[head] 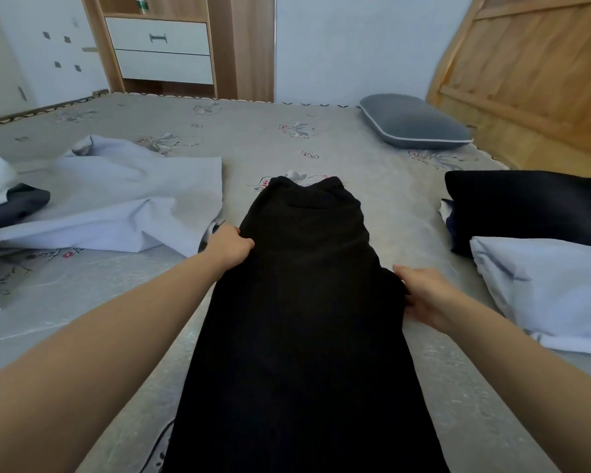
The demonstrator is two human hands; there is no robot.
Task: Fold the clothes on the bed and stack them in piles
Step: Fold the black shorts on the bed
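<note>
Trousers [304, 302], black, lie lengthwise down the bed [287, 138] between my arms, waistband farthest from me. My left hand [231, 245] has its grip pinching the left edge; my right hand [423, 298] grasps the right edge, nearer me. Best smooth both sides flat before folding. Farther left sprawls an unfolded pale shirt [123, 199].

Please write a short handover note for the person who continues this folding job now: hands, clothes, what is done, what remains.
Left hand: grip on the left edge of the black trousers.
Right hand: grip on their right edge.
Trousers lie lengthwise on the bed, not yet folded short.
Done: folded dark garment and folded pale garment at right.
Left: trousers, the unfolded pale blue garment, and the white and dark clothes at far left.
</note>
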